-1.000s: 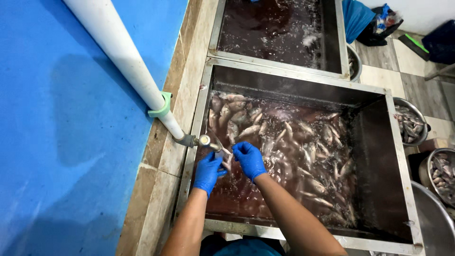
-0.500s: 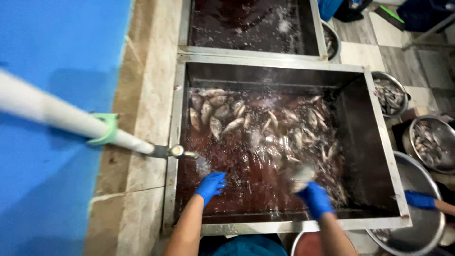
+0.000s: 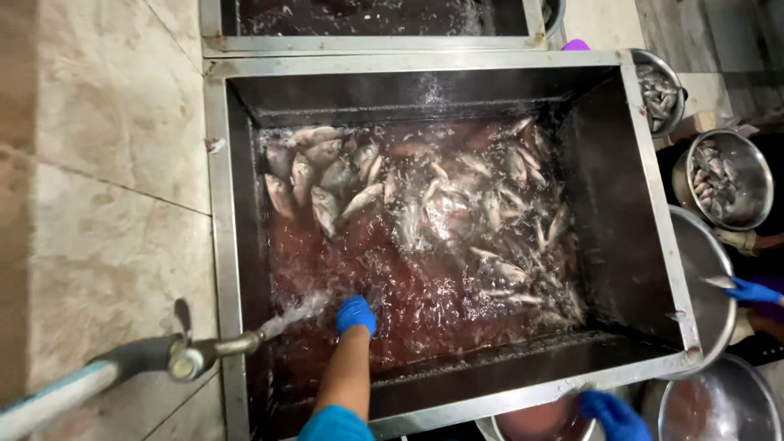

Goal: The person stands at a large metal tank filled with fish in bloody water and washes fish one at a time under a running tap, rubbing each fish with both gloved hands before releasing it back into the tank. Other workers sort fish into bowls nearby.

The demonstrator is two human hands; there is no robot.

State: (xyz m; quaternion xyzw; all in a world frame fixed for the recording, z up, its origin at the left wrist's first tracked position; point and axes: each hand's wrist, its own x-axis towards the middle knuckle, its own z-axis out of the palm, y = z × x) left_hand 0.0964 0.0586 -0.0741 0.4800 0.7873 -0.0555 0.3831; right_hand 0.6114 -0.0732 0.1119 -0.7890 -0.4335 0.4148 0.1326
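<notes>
Left hand [image 3: 356, 314] curled in tank [image 3: 220, 204] water, right hand [image 3: 612, 415] grip unclear; two fish bowls [image 3: 759, 175]

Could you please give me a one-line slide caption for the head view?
Left hand under the tap stream in a steel sink of fish and reddish water; right hand at a bowl below.

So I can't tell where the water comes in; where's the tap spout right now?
In the head view the tap spout sits at lower left, reaching over the left rim of the steel tank, its stream landing beside the left hand.
</notes>
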